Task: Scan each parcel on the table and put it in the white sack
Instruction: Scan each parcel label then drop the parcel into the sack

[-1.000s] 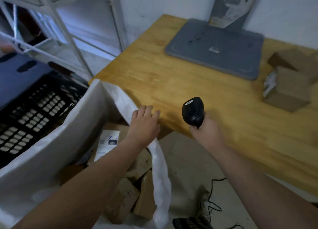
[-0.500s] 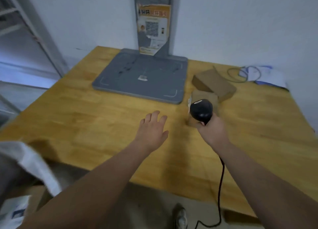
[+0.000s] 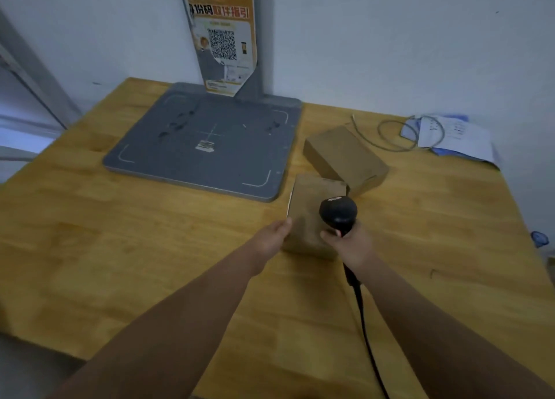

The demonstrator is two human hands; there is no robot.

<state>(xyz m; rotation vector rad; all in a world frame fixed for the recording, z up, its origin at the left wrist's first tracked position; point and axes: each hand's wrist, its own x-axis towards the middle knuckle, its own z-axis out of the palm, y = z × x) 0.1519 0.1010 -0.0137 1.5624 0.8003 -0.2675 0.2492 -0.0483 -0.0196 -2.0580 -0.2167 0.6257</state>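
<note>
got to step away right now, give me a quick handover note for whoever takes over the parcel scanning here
Left hand: at the left edge of the near parcel, touching it; whether it has a real grip cannot be told.
Right hand: grips the black scanner, held over that same parcel.
Far parcel: lies on the table, right of the grey pad, untouched.
White sack: out of view.
Done: cannot be told from here.
Left: scan both parcels and put them in the sack.
</note>
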